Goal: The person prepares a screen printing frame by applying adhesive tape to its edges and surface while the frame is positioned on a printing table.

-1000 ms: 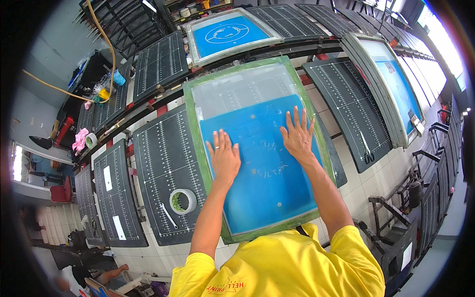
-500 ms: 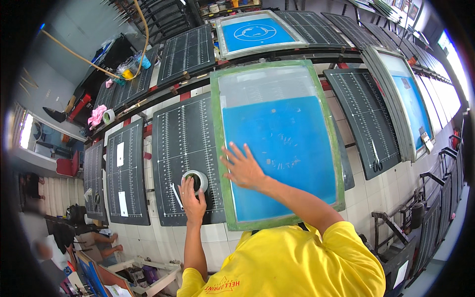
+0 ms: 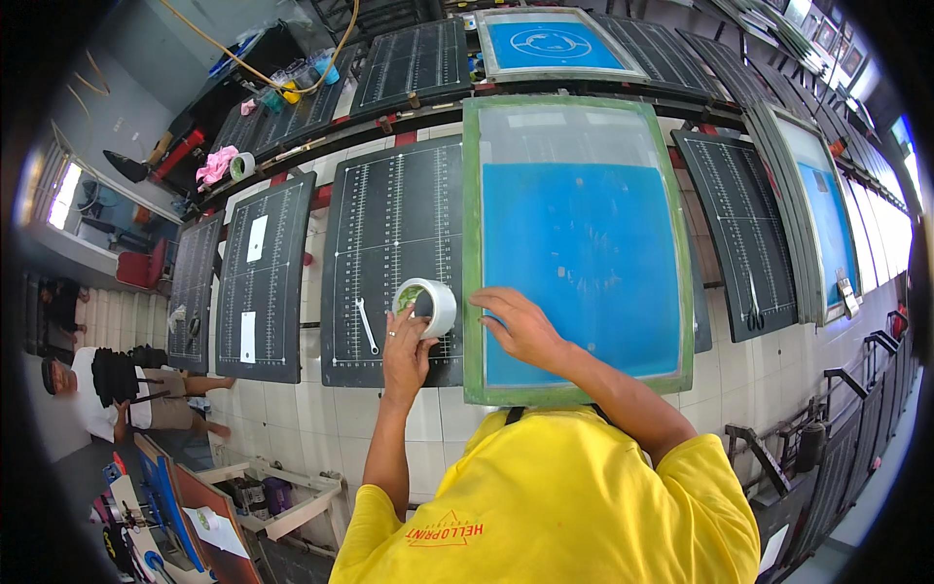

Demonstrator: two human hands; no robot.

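- Large rectangular screen frame with a flat green border (image 3: 473, 214) lies flat in front of the person.
- Done, as far as shows: green runs along all four sides; smooth blue coating (image 3: 584, 234) covers most of the mesh.
- Left, my read: pale translucent band (image 3: 555, 146) at the far end has no blue; faint pale specks mark the blue. Can't judge whether either is unfinished.
- Left hand (image 3: 407, 362): fingers curled at the near side of the thick white tape roll with green inside (image 3: 443, 310). Can't tell if gripped, or if the roll is lifted.
- Right hand (image 3: 525, 329): open, empty, fingers over the frame's left border. Contact unclear.
- Roll sits between frame and silver metal wrench (image 3: 368, 326), over black gridded board (image 3: 375, 234). No pulled-out strip visible.
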